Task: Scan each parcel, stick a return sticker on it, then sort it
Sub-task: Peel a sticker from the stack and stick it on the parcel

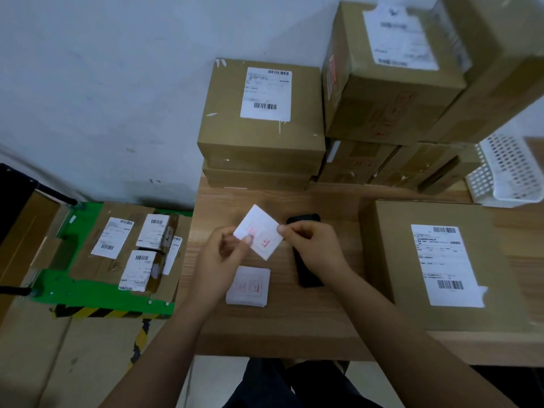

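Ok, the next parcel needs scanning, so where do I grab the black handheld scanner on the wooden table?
Probably across its long sides near the end closest to you, from above, with the right hand. The black handheld scanner lies flat, lengthwise away from you, bare wooden table either side, that hand directly over it. Release the white red-printed sticker sheet first.

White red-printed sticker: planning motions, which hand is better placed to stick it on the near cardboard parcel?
Likely right: the right hand pinches the white red-printed sticker nearer the brown cardboard parcel; the left hand is farther.
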Tool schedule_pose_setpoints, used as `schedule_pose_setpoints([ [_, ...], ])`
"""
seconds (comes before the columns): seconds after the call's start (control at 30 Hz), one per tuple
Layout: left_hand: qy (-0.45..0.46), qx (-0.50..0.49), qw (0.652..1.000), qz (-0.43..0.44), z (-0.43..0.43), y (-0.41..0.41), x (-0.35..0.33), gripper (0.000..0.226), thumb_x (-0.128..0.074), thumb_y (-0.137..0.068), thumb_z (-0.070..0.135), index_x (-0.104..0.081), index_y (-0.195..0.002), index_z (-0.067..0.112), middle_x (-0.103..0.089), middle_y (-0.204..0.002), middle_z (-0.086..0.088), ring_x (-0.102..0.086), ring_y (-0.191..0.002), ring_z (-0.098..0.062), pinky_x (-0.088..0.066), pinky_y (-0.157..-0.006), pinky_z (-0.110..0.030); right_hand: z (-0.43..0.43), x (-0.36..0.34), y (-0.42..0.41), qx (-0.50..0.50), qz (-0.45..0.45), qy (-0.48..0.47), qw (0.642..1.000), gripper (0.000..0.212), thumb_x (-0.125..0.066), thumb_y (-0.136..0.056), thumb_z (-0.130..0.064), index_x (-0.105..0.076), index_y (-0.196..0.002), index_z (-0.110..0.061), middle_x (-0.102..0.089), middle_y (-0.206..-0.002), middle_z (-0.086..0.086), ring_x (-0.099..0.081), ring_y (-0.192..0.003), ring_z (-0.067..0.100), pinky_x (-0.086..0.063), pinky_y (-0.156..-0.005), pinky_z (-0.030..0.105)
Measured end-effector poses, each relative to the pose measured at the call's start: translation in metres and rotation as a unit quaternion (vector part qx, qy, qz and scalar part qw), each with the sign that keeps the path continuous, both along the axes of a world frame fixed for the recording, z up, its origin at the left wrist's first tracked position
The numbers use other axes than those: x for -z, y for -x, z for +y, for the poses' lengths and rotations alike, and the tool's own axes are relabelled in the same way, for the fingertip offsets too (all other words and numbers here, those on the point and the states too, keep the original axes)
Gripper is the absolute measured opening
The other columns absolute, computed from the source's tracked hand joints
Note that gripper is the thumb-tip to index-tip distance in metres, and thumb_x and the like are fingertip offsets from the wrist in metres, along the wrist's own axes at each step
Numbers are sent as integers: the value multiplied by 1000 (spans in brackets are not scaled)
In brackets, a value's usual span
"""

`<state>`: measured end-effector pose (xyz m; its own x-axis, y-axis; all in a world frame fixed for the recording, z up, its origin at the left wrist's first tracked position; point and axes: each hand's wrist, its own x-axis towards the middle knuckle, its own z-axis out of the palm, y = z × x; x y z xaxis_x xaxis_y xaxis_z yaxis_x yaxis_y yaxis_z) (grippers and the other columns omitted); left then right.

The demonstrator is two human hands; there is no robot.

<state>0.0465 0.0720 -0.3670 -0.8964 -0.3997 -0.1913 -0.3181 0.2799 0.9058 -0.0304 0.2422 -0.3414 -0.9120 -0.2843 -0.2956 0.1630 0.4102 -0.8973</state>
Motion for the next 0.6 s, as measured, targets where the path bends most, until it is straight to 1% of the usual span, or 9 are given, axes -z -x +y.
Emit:
schedule_pose_setpoints([
  [0.07, -78, -50, 995, 19, 8, 16, -24, 18, -67, -89, 31, -64, -102, 19, -69, -97, 10, -66, -91, -1, -55, -75, -19, 6, -23, 8, 45, -6, 56, 997, 10, -67, -89, -31, -73, -84, -25, -73, -82, -12, -68, -80, -3, -52, -66, 15],
  [0.13, -132, -65, 988, 43, 17, 33, -54, 11, -67, -89, 30, -66, -97, 22, -72, -90, 11, -68, -91, -7, -56, -86, -33, 13, -48, 15, 77, 5, 101, 992, 13, -67, -89, -33, -73, -91, -22, -74, -88, -10, -69, -85, 1, -55, -72, 20],
  [0.17, -149, -58, 985, 59, 23, 42, -71, 8, -66, -90, 28, -67, -95, 23, -72, -87, 13, -68, -90, -7, -55, -88, -35, 17, -62, 19, 86, 17, 116, 989, 14, -67, -89, -33, -73, -93, -21, -74, -89, -10, -69, -86, 1, -55, -73, 20],
  [0.23, -164, -37, 980, 102, 38, 57, -104, 5, -64, -92, 24, -68, -94, 22, -73, -86, 14, -69, -88, -5, -55, -88, -33, 26, -90, 27, 101, 48, 142, 983, 17, -68, -88, -33, -74, -93, -18, -74, -87, -10, -68, -84, 1, -53, -69, 16],
  [0.33, -173, -27, 971, 162, 63, 77, -154, 7, -62, -93, 22, -69, -93, 23, -75, -88, 12, -69, -89, -6, -55, -87, -30, 43, -133, 36, 113, 91, 189, 971, 16, -67, -89, -29, -74, -91, -14, -75, -86, -6, -69, -83, 5, -55, -67, 19],
  [0.4, -176, -27, 964, 197, 81, 87, -183, 8, -62, -93, 23, -69, -91, 19, -73, -83, 12, -68, -85, -6, -56, -85, -29, 60, -159, 40, 105, 133, 207, 964, 14, -67, -89, -25, -73, -89, -12, -75, -86, -5, -69, -82, 5, -54, -66, 18],
  [0.47, -173, -23, 956, 235, 100, 94, -212, 10, -62, -93, 24, -69, -89, 17, -71, -77, 14, -64, -75, 0, -53, -72, -18, 78, -183, 44, 94, 167, 221, 956, 14, -68, -89, -21, -72, -90, -8, -75, -89, -2, -70, -87, 6, -55, -73, 20],
  [0.5, -173, -23, 951, 253, 110, 97, -225, 11, -62, -93, 24, -70, -89, 17, -72, -77, 14, -65, -74, 1, -51, -68, -15, 88, -193, 46, 90, 179, 227, 953, 14, -69, -88, -20, -72, -90, -7, -75, -90, 0, -70, -90, 9, -57, -78, 24],
  [0.6, -177, -18, 943, 281, 140, 100, -256, 16, -63, -91, 29, -72, -92, 16, -75, -89, 4, -70, -86, -11, -54, -74, -21, 113, -218, 50, 88, 213, 226, 946, 14, -74, -84, -21, -72, -87, -7, -74, -87, 5, -70, -87, 16, -57, -82, 32],
])
